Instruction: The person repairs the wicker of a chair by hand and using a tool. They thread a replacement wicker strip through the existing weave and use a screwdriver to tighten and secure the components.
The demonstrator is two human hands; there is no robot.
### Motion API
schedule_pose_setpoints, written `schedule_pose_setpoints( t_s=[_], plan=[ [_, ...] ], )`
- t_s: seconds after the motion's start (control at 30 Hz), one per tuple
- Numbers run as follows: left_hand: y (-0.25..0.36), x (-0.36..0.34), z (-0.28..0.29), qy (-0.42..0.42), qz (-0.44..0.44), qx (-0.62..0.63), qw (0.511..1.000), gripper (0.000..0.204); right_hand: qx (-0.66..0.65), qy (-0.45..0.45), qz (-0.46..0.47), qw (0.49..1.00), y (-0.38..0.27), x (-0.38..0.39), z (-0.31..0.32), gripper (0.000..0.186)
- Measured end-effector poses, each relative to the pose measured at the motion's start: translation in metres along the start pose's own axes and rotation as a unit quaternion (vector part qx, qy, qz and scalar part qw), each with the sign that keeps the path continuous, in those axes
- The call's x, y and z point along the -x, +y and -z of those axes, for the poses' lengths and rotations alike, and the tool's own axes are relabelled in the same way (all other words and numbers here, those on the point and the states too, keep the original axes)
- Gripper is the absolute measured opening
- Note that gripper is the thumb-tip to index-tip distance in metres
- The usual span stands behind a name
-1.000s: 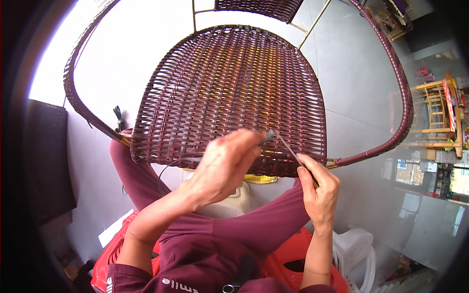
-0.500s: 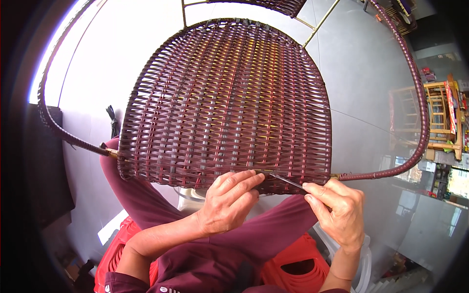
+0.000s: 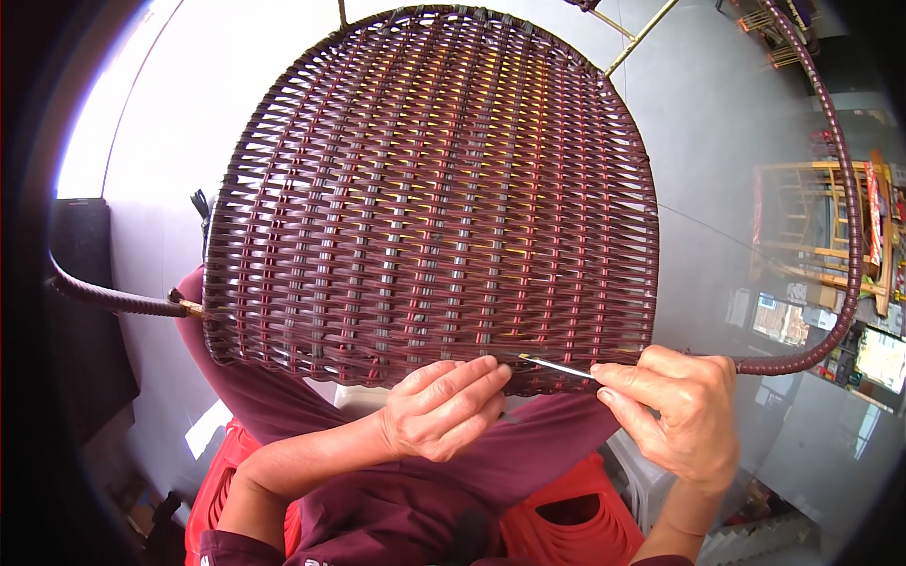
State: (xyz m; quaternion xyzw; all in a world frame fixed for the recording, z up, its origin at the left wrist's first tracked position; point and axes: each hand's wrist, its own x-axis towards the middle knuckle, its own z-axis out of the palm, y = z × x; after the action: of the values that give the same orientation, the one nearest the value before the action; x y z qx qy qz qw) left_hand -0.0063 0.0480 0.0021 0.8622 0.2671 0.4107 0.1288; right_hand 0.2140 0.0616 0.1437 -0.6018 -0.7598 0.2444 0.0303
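A dark maroon woven chair seat fills the upper middle, its front edge low over my thighs. My left hand is at that edge, left of centre, fingers curled and pressed together with the tips on the weave; what they grip is hidden. My right hand, farther right, grips a slim metal tool between thumb and fingers. The tool lies slanting along the lower weave, its tip a little right of my left fingertips.
A wrapped curved arm runs down the right, another stub at left. Red plastic stools are under me. A dark board stands at left; wooden frames and clutter are at right.
The seat has come lower and fills more of the picture. Both hands moved down with it. The tool, raised a second earlier, now lies against the edge; my left hand shifted from above it.
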Motion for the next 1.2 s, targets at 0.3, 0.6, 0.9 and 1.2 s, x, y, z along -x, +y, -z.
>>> schedule_pose_setpoints(
  t_s=[0.3,0.6,0.9,1.2],
  plan=[
    [-0.001,0.001,0.0,0.005,-0.007,0.011,1.0,0.009,-0.051,-0.044,-0.001,0.998,0.011,-0.012,0.006,0.018],
    [0.0,0.002,0.0,0.006,-0.002,-0.004,1.0,0.01,-0.146,-0.048,-0.039,0.987,0.026,-0.015,0.002,0.01],
    [0.001,0.002,0.0,0.002,-0.001,-0.001,1.0,0.011,-0.221,-0.141,-0.14,0.955,0.036,-0.025,0.011,0.012],
    [-0.001,0.002,-0.001,0.003,-0.009,-0.003,1.0,0.011,-0.304,-0.192,-0.18,0.916,0.047,-0.03,0.008,0.015]
  ],
)
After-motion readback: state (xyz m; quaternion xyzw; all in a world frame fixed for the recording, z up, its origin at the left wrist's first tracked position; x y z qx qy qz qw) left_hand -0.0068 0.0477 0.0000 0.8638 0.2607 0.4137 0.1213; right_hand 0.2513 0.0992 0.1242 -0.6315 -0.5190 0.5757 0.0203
